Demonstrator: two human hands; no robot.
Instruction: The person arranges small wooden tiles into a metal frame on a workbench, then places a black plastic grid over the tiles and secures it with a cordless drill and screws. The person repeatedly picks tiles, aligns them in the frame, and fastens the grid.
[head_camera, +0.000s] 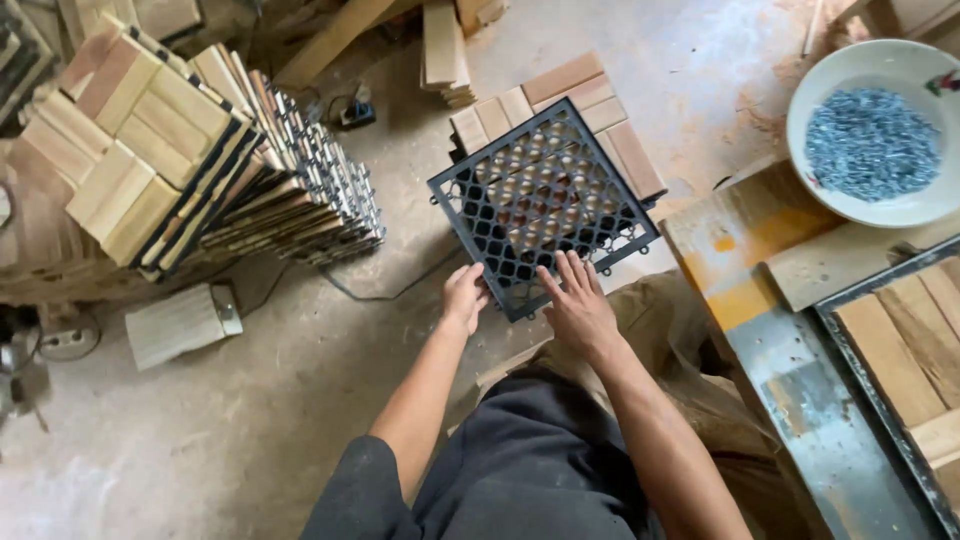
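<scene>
A square black plastic grid base (540, 200) lies on top of a small stack of wooden slat tiles (585, 95) on the concrete floor. My left hand (464, 297) grips the grid's near left edge. Spread flat, my right hand (578, 305) rests on the grid's near corner, fingers on the lattice. Through the holes in the grid I see wooden slats underneath.
A tall leaning pile of finished wood tiles with black backs (190, 150) stands at the left. A white bowl of small metal screws (872, 135) sits at the upper right on a worn bench (760, 250). A metal-framed jig with wood slats (910, 340) lies at the right.
</scene>
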